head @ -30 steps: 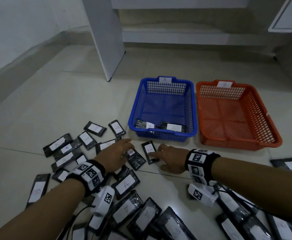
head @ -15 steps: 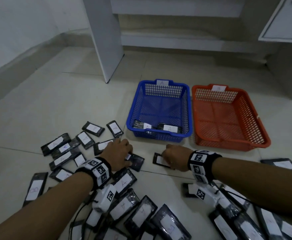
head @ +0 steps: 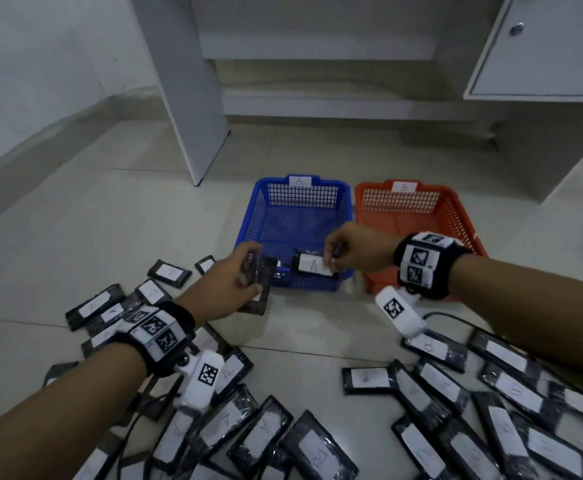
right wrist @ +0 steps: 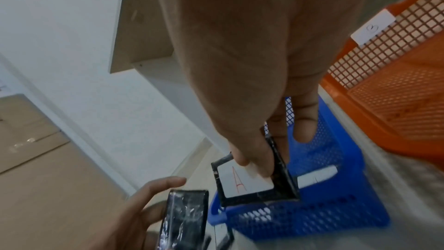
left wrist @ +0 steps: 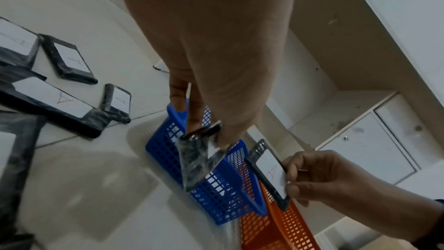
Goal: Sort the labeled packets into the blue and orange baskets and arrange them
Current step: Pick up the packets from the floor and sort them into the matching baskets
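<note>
Both hands have lifted off the floor toward the blue basket (head: 297, 216); orange basket (head: 418, 216) looks bare. Right hand (head: 354, 251) pinches an A packet (head: 312, 265) above it; left hand (head: 226, 287) grips another packet (head: 260, 289) just short. Loose packets (head: 456, 410) remain: early going.

From the head we look forward and down, the blue plastic mesh basket (head: 298, 216) near centre, toward twelve o'clock. Our wrist views sit close under each hand, looking along the fingers; both share that basket (left wrist: 216, 183) (right wrist: 336, 206), the orange plastic mesh basket (left wrist: 276, 229) (right wrist: 396, 92) beside it.
</note>
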